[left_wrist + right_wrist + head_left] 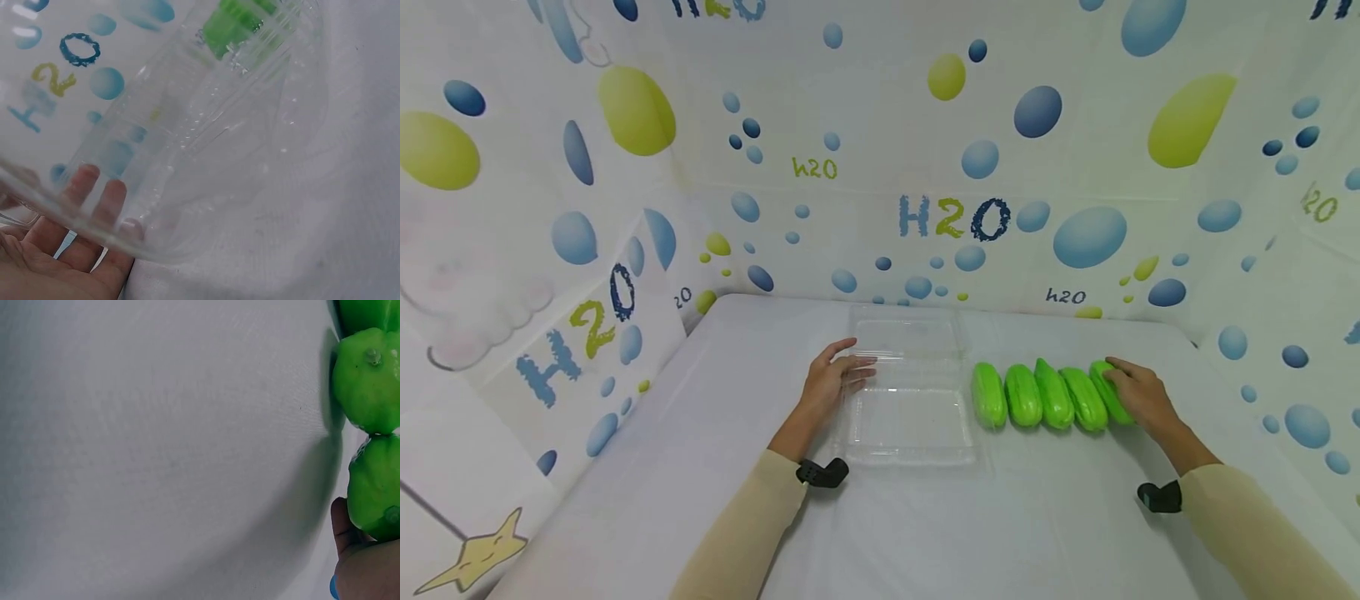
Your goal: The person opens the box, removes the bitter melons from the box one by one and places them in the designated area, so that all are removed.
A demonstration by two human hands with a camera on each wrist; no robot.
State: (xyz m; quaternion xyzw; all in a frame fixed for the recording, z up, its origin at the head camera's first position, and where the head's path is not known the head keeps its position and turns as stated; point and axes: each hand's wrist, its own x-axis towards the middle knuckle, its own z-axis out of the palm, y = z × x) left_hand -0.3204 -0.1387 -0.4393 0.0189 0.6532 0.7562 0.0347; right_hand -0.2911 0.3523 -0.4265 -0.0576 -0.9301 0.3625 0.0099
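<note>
An unlidded clear plastic clamshell container [910, 457] lies unfolded on the white table, its two halves front and back. At its left side is my left hand [831, 385], fingers fairly straight against the plastic. Through the clear wall in the left wrist view, the fingers of that left hand [75, 250] show. Several bright green cucumbers [1024, 396] lie side by side right of the container. My right hand [1142, 396] holds the rightmost cucumber [1108, 392]. In the right wrist view its thumb lies along that cucumber [375, 487]; the other fingers are mostly hidden.
A white cloth covers the table [1037, 525]. Behind and beside it hang white sheets [865, 108] printed with blue and yellow-green drops. Each wrist carries a black strap device [822, 473].
</note>
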